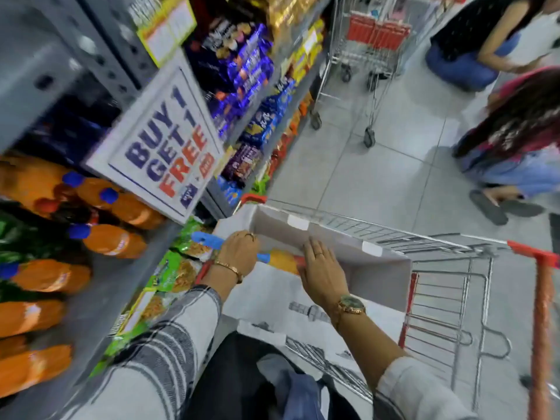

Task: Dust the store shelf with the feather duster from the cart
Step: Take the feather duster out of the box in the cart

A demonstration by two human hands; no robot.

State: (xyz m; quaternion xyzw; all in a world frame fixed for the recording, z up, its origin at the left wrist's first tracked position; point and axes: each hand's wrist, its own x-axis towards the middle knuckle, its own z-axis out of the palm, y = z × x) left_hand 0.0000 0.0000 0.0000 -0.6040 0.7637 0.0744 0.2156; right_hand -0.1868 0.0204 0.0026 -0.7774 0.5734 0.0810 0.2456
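**Duster in hand at the cart**

The left hand [239, 253] was clamped round the blue handle of the duster [212, 241], fingers [247, 237] curled tight on it, right at the cart's [454, 237] front corner beside the shelf [100, 301]. The duster's orange-yellow head [283, 261] lay low inside the cart, against a white box [378, 268]. The right hand [322, 272] lay flat over that head, fingers straight and close together, gripping nothing that showed. A watch sat on the right wrist, a bangle on the left. On the shelf, a white sign [160, 150] read "BUY 1 GET 1 FREE" in blue and red. Orange bottles [115, 241] with blue caps lay below it, green snack packs [178, 277] alongside; their labels were too blurred to read. A second cart [363, 56] stood up the aisle.
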